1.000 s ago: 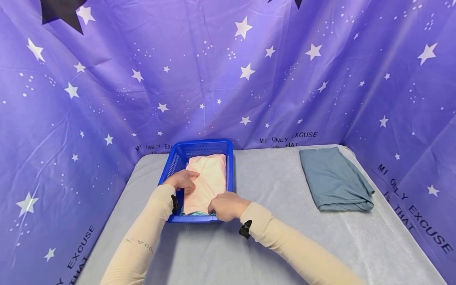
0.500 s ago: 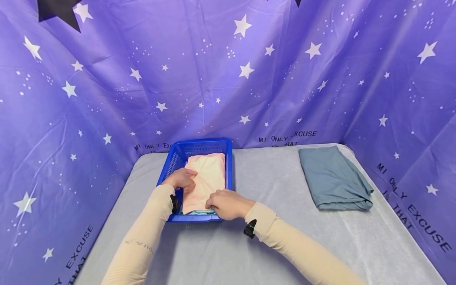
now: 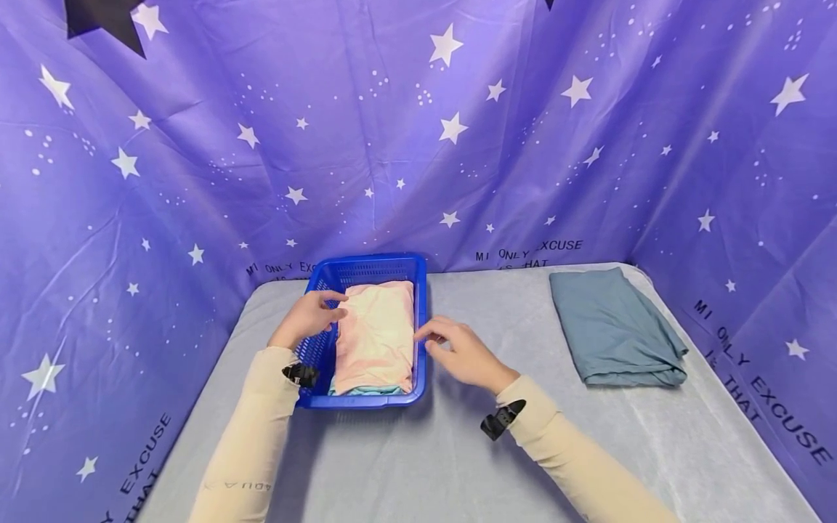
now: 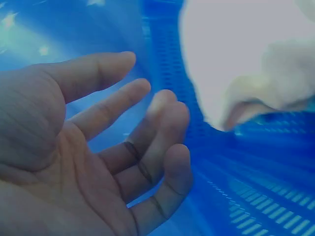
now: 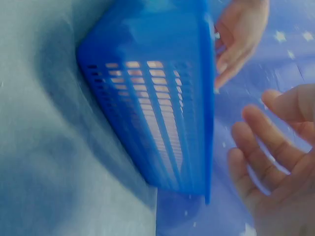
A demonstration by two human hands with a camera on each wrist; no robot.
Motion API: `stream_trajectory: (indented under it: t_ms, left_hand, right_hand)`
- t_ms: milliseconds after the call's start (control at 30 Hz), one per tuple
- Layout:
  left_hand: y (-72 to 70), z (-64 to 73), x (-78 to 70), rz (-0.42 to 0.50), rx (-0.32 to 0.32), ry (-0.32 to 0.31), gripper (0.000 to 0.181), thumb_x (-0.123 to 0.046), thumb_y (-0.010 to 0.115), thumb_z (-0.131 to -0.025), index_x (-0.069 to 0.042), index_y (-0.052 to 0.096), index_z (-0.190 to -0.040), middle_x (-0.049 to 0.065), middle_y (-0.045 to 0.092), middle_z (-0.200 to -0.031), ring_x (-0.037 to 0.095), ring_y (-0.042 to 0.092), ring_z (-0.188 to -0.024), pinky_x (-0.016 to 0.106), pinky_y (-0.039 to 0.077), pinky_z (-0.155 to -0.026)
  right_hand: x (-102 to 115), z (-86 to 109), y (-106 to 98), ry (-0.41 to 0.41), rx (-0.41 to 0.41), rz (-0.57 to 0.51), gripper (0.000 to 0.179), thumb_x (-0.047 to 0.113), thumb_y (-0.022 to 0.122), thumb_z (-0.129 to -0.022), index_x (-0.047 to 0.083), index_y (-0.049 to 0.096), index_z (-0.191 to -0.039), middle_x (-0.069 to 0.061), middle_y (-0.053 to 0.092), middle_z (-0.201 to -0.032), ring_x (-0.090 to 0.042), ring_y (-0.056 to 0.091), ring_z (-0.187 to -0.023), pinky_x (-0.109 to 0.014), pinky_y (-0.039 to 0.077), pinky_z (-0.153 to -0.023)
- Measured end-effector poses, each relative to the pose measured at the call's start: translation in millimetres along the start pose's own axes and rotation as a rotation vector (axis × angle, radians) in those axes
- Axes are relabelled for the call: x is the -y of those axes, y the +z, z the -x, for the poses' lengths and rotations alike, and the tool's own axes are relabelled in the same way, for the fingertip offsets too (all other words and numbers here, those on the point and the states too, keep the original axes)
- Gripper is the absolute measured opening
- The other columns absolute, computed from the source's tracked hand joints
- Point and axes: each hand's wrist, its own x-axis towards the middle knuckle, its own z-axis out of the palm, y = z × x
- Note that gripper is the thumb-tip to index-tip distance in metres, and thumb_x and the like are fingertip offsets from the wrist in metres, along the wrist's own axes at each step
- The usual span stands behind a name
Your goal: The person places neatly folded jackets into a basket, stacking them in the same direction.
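Note:
Folded pink cloth lies in a blue plastic basket, over a teal cloth that shows along the near edge. My left hand hovers over the basket's left side, its fingertips by the pink cloth's left edge. In the left wrist view that hand holds nothing, its fingers loosely bent and apart from the cloth. Just off the basket's right rim is my right hand. The right wrist view shows its relaxed, spread fingers beside the slotted basket wall, with nothing in them.
A folded grey-blue cloth lies at the right of the grey-covered table. Purple curtains with white stars enclose the table at the back and both sides.
Both hands have come away from the pink cloth, the left moving left and up, the right moving right past the rim. The right hand's grip at the near edge is released.

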Motion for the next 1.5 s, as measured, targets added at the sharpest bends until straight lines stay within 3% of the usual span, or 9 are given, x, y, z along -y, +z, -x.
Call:
stream_trajectory:
  t_ms: [167,300,433,633,800,967,1233,1333,1500]
  left_hand:
    - [-2.0,11.4,-12.7,0.164,-0.132,0.040,0.041,-0.025,0.062,-0.103,-0.011,0.060,-0.141,0.008,0.067,-0.094,0.015,0.063,-0.071,0.027,0.053,-0.064]
    - [6.2,20.5,-21.8,0.353,-0.289,0.084,0.036,-0.020,0.063,-0.101,-0.009,0.063,-0.136,0.007,0.066,-0.091,0.011,0.063,-0.068,0.023,0.054,-0.064]
    - [25.7,31.5,-36.1,0.560,-0.443,0.161,0.027,-0.010,0.063,-0.099,-0.006,0.069,-0.125,0.000,0.068,-0.082,0.010,0.064,-0.065,0.023,0.056,-0.064]
    - [61.7,43.8,-61.0,0.707,-0.574,0.286,0.022,0.000,0.062,-0.096,-0.001,0.070,-0.116,-0.005,0.070,-0.081,0.012,0.067,-0.068,0.023,0.058,-0.066]
    - [87.1,44.2,-79.3,0.832,-0.656,0.380,0.018,0.006,0.064,-0.093,0.008,0.067,-0.111,-0.003,0.068,-0.082,0.010,0.067,-0.067,0.021,0.058,-0.065]
    - [125.3,41.7,-102.7,0.979,-0.600,0.441,0.018,0.007,0.065,-0.092,0.014,0.063,-0.108,-0.002,0.068,-0.084,0.011,0.066,-0.070,0.023,0.059,-0.067]
    - [200.4,44.0,-137.6,1.032,-0.444,0.420,0.019,0.001,0.070,-0.089,0.008,0.065,-0.106,0.013,0.068,-0.087,0.010,0.065,-0.069,0.023,0.058,-0.068]
    - [227.1,36.7,-147.9,1.104,-0.352,0.358,0.021,0.002,0.068,-0.089,0.011,0.063,-0.108,0.012,0.069,-0.087,0.013,0.065,-0.070,0.024,0.058,-0.067]
    - [274.1,19.4,-163.6,1.197,-0.235,0.182,0.020,0.005,0.061,-0.087,0.003,0.065,-0.107,0.008,0.072,-0.088,0.015,0.065,-0.071,0.028,0.057,-0.068]
  right_hand:
    - [-17.4,10.5,-20.1,0.074,-0.073,-0.085,0.030,0.005,0.059,-0.097,0.007,0.065,-0.126,-0.013,0.067,-0.125,-0.021,0.065,-0.103,-0.036,0.055,-0.091]
    - [-31.2,22.6,-35.5,0.116,-0.165,-0.135,0.031,0.003,0.059,-0.097,0.005,0.063,-0.128,-0.016,0.067,-0.124,-0.023,0.066,-0.103,-0.030,0.055,-0.090]
    - [-44.0,36.9,-53.1,0.172,-0.256,-0.183,0.034,-0.002,0.056,-0.096,0.002,0.061,-0.129,-0.019,0.067,-0.123,-0.019,0.067,-0.099,-0.023,0.053,-0.086]
    - [-58.5,57.3,-80.8,0.218,-0.390,-0.265,0.035,-0.008,0.050,-0.096,-0.005,0.057,-0.131,-0.027,0.062,-0.123,-0.006,0.066,-0.094,-0.017,0.052,-0.082]
    - [-69.4,74.9,-100.8,0.266,-0.539,-0.315,0.035,-0.010,0.047,-0.096,-0.010,0.055,-0.130,-0.003,0.066,-0.111,0.001,0.065,-0.087,-0.015,0.053,-0.079]
    - [-81.2,96.4,-120.5,0.362,-0.713,-0.436,0.028,-0.010,0.049,-0.097,-0.011,0.054,-0.124,0.014,0.069,-0.095,-0.001,0.067,-0.080,-0.013,0.053,-0.074]
    - [-93.0,122.6,-146.3,0.432,-0.859,-0.668,0.020,-0.006,0.054,-0.098,0.001,0.058,-0.116,0.008,0.074,-0.092,-0.005,0.069,-0.076,-0.017,0.057,-0.072]
    - [-97.2,127.5,-153.6,0.467,-0.941,-0.695,0.020,-0.008,0.054,-0.097,0.004,0.060,-0.112,0.008,0.074,-0.088,-0.004,0.068,-0.072,-0.016,0.057,-0.069]
    - [-106.1,136.4,-165.0,0.501,-1.089,-0.679,0.020,-0.010,0.055,-0.095,0.006,0.064,-0.105,0.008,0.072,-0.082,-0.003,0.065,-0.069,-0.014,0.055,-0.066]
